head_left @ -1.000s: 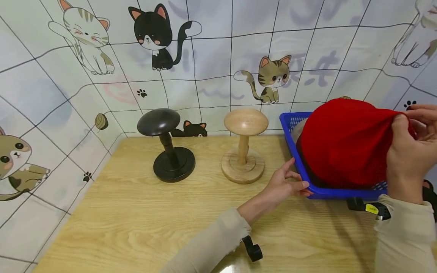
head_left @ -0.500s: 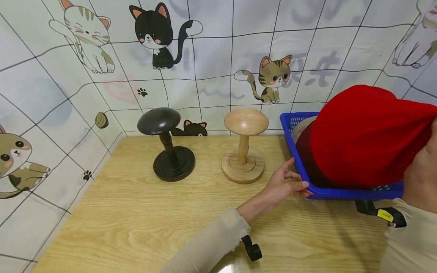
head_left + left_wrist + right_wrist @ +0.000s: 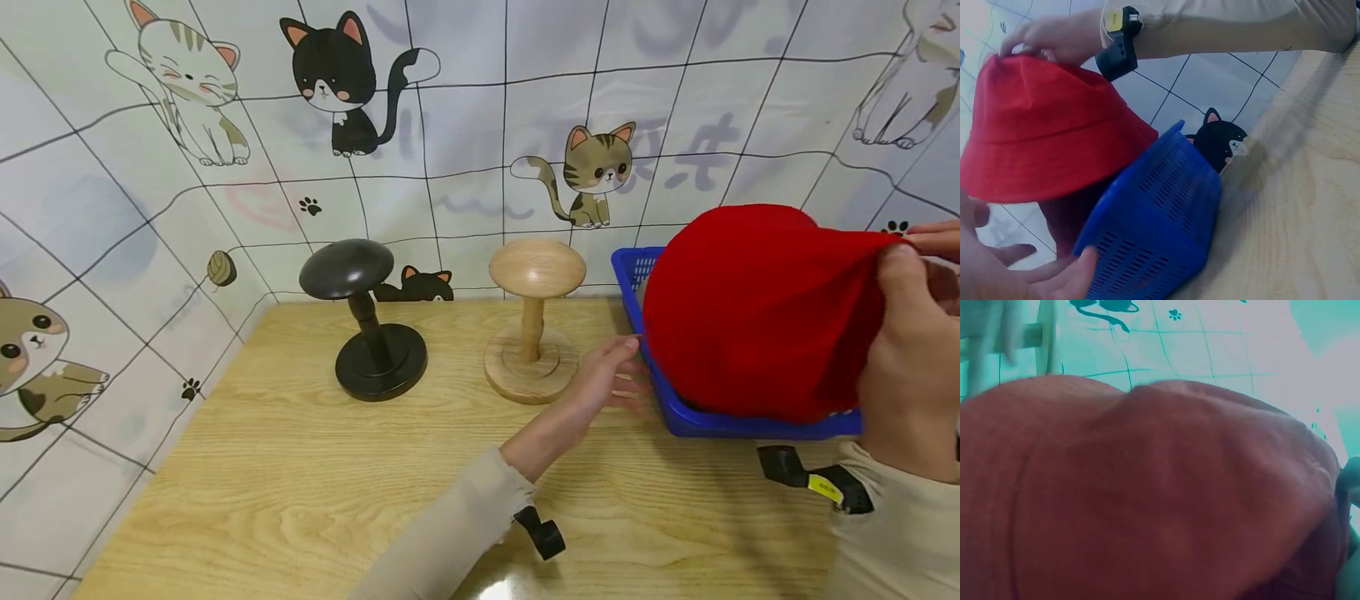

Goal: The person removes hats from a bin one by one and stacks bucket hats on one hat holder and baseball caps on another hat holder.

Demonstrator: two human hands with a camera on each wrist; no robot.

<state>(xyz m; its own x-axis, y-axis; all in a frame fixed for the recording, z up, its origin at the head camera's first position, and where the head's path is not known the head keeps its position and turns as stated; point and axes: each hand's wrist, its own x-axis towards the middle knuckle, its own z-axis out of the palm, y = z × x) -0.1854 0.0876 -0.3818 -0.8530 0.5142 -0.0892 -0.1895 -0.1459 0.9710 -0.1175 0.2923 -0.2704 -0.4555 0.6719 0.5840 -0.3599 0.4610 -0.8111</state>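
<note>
A red bucket hat (image 3: pixel 757 317) hangs over the blue plastic basket (image 3: pixel 765 427), covering most of its inside. My right hand (image 3: pixel 911 350) pinches the crown of the hat between thumb and fingers, on the hat's right side. In the left wrist view, the hat (image 3: pixel 1054 131) shows its brim facing down, with a dark red item (image 3: pixel 1066 219) beneath it. My left hand (image 3: pixel 592 387) is beside the basket's left wall, fingers spread and holding nothing. In the right wrist view, red cloth (image 3: pixel 1166 487) fills most of the picture.
A light wooden hat stand (image 3: pixel 534 325) with a round domed top is just left of the basket. Further left is a black hat stand (image 3: pixel 367 321) of the same shape. Behind the wooden table (image 3: pixel 322 475) rises a wall covering (image 3: pixel 465 125) with printed cats.
The right hand first pulled the hat rightward and up, then brought it back left over the basket. My left hand has come off the basket's corner and shifted slightly left.
</note>
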